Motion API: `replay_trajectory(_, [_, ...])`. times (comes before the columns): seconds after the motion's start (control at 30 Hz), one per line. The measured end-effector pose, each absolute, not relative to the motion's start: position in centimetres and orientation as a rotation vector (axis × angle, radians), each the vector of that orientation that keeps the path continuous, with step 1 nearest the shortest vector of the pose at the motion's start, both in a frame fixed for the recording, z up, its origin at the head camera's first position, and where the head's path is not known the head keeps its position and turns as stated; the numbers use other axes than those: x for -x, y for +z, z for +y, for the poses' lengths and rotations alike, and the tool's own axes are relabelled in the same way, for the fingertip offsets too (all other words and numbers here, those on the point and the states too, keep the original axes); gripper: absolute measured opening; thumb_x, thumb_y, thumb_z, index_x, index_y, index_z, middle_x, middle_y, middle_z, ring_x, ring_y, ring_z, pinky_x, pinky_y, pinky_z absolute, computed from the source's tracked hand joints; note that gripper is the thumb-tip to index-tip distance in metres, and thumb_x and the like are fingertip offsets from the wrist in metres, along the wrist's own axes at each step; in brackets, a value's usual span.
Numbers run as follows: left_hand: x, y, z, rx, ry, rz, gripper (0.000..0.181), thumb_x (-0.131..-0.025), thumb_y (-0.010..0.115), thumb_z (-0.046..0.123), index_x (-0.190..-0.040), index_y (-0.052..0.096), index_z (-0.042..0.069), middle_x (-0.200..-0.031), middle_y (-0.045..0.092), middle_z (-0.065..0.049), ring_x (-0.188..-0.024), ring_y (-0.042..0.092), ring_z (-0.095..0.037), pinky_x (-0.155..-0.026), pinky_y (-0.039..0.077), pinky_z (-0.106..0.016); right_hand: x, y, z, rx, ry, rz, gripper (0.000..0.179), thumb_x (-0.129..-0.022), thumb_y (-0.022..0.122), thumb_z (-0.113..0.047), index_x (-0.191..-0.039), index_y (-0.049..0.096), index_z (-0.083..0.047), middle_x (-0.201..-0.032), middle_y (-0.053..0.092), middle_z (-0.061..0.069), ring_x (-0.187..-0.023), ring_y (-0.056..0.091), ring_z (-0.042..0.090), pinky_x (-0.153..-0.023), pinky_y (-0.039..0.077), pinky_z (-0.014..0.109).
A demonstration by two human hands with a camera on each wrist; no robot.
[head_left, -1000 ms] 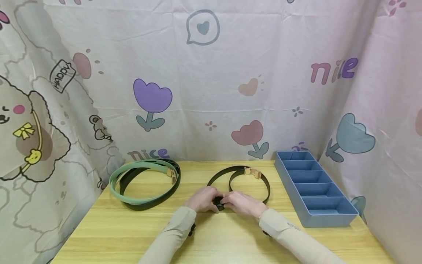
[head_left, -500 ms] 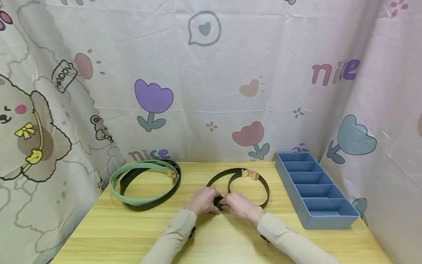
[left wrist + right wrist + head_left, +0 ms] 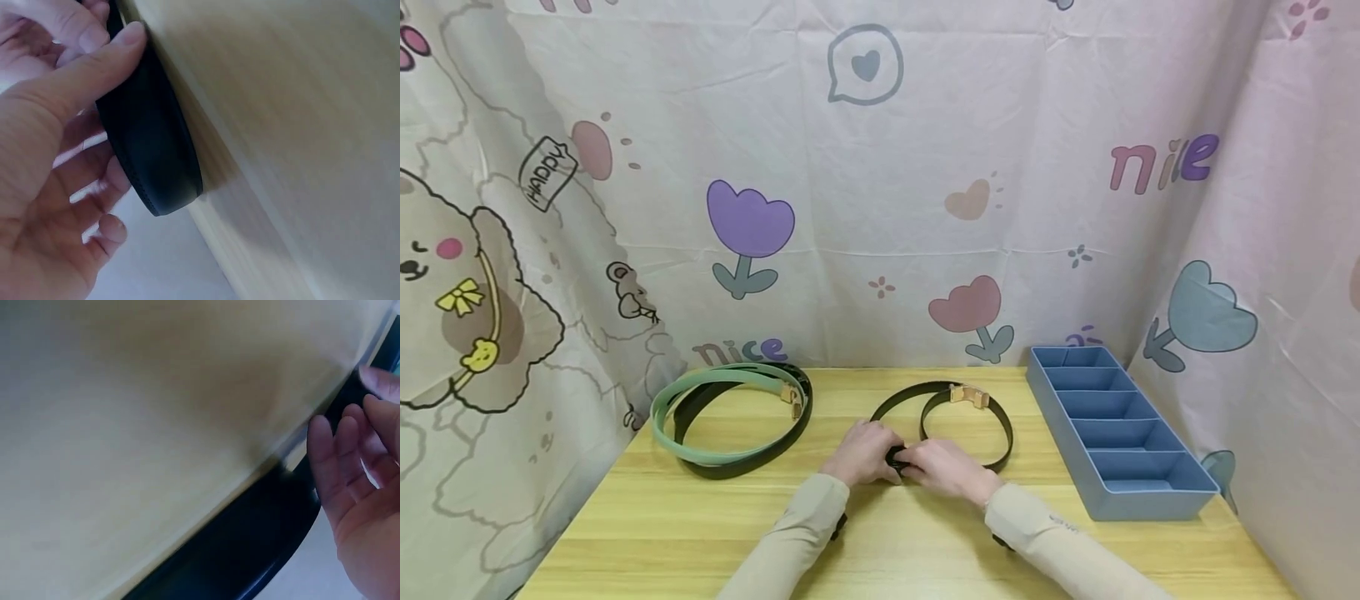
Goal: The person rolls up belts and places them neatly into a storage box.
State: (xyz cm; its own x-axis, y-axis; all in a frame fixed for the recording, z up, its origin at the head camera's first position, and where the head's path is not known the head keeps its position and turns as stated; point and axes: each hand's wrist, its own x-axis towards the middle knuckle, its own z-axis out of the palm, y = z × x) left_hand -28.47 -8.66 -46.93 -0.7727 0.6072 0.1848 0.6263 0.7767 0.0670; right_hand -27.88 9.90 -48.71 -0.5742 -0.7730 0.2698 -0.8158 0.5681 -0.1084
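A thin black belt point(image 3: 1011, 431) lies in loops on the table, with its gold buckle point(image 3: 970, 396) at the back of the right-hand loop. Its near end forms a small, tight black coil point(image 3: 894, 457), partly hidden by the fingers. From the left, my left hand point(image 3: 863, 454) pinches this coil; in the left wrist view the thumb lies across the black strap point(image 3: 153, 144). My right hand point(image 3: 946, 468) grips the coil from the other side. The right wrist view has its thumb and fingertips on the dark strap point(image 3: 244, 537), the other fingers bent alongside.
Left of the hands lie a light green belt point(image 3: 659, 421) and a wider black belt point(image 3: 726, 472), coiled together. A blue divided box point(image 3: 1142, 505) with several compartments stands at the right. Patterned cloth point(image 3: 880, 167) hangs behind the wooden table point(image 3: 647, 542).
The gold buckle and the right-hand loop have shifted slightly left. Both hands stay at the small coil, the right fingers a little nearer the left ones.
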Motion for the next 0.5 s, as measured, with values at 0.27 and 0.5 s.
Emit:
replay_trajectory(0.27, [28.1, -47.0, -8.4, 0.888, -0.172, -2.831, 0.038, -0.063, 0.086, 0.051, -0.071, 0.066, 0.02, -0.065, 0.061, 0.008, -0.056, 0.049, -0.007, -0.054, 0.042, -0.027, 27.8, -48.5, 9.7, -1.326, 0.391, -2.678, 0.01, -0.096, 0.06, -0.015, -0.095, 0.068, -0.021, -0.084, 0.067, -0.009, -0.072, 0.055, -0.001, -0.066, 0.048, 0.019])
replay_trajectory(0.5, [27.3, -46.5, -9.0, 1.048, -0.168, -2.862, 0.042, -0.068, 0.089, 0.026, -0.105, 0.068, 0.025, -0.089, 0.059, 0.004, -0.079, 0.056, -0.011, -0.071, 0.049, -0.028, 28.6, -48.6, 10.7, -1.415, 0.427, -2.653, 0.016, -0.096, 0.061, -0.015, -0.108, 0.072, -0.018, -0.102, 0.073, -0.004, -0.09, 0.067, 0.004, -0.08, 0.053, 0.019])
